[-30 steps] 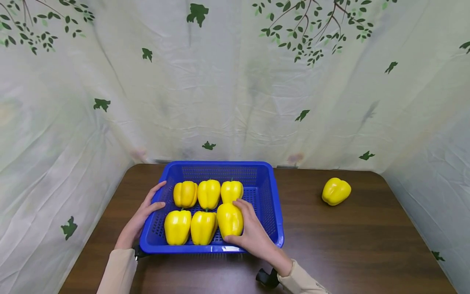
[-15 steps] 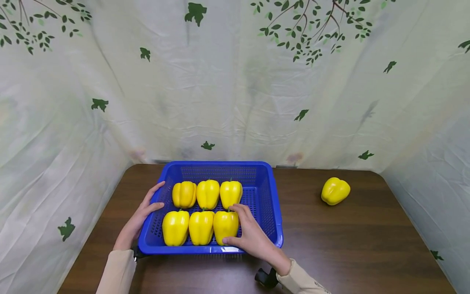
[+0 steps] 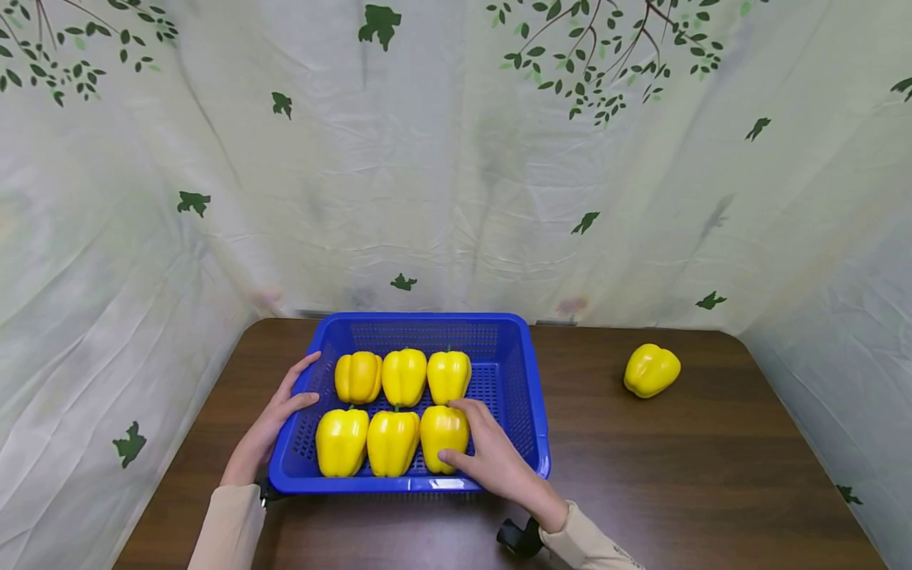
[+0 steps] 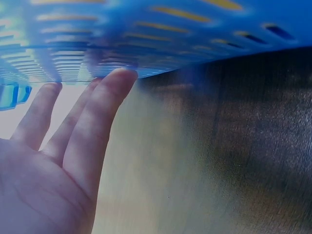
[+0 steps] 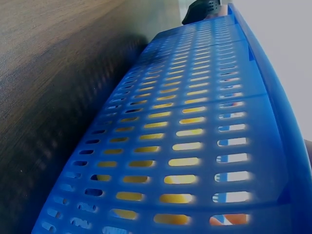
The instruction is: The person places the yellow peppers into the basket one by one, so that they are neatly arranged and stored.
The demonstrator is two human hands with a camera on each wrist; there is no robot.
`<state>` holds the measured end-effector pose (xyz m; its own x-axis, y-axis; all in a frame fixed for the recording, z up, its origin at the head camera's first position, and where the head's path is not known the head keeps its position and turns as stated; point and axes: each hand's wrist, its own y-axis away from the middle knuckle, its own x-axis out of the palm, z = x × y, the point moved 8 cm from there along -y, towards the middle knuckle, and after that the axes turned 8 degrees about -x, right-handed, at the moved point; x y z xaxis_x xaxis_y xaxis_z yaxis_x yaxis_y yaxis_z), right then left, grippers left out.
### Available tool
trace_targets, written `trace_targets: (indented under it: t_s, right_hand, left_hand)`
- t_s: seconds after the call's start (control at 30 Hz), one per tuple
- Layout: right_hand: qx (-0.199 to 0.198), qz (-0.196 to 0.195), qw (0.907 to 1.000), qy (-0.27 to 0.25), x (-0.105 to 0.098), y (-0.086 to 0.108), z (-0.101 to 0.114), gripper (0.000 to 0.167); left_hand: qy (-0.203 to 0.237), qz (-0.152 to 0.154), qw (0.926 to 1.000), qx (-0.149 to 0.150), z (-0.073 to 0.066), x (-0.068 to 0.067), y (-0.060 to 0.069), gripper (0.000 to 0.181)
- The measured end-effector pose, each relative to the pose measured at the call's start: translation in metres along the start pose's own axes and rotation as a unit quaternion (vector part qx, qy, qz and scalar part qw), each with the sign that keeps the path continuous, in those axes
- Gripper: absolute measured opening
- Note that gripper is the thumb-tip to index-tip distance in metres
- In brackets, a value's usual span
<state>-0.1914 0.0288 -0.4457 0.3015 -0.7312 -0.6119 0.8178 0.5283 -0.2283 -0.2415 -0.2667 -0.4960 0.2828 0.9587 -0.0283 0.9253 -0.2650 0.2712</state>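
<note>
A blue perforated basket holds several yellow bell peppers in two rows of upright fruit. My right hand reaches over its front rim, thumb and fingers around the front row's rightmost bell pepper. At the basket's left side, my left hand rests with thumb and fingers extended against it. In the left wrist view, straight fingers touch the slotted wall. The right wrist view shows only the basket's front wall, with yellow behind its slots; the right hand's grip is hidden there.
Another yellow bell pepper lies on the brown wooden table, right of the basket. Inside the basket, bare floor shows right of the back row. A pale leaf-patterned curtain hangs behind and beside the table.
The front-right bell pepper first shifted left and down into the row, then slightly right with my right hand, leaving a small gap to its neighbour. My left hand keeps its place.
</note>
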Motion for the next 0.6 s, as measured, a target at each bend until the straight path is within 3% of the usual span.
trace_targets:
  t_s: [0.27, 0.6]
  right_hand:
    - [0.026, 0.003, 0.9996, 0.002, -0.002, 0.0, -0.003, 0.058]
    - [0.017, -0.031, 0.999, -0.028, -0.018, 0.001, -0.002, 0.055]
  left_hand:
    - [-0.003, -0.001, 1.0, 0.0, 0.0, 0.0, 0.0, 0.062]
    - [-0.005, -0.004, 1.0, -0.002, -0.001, 0.0, 0.001, 0.062]
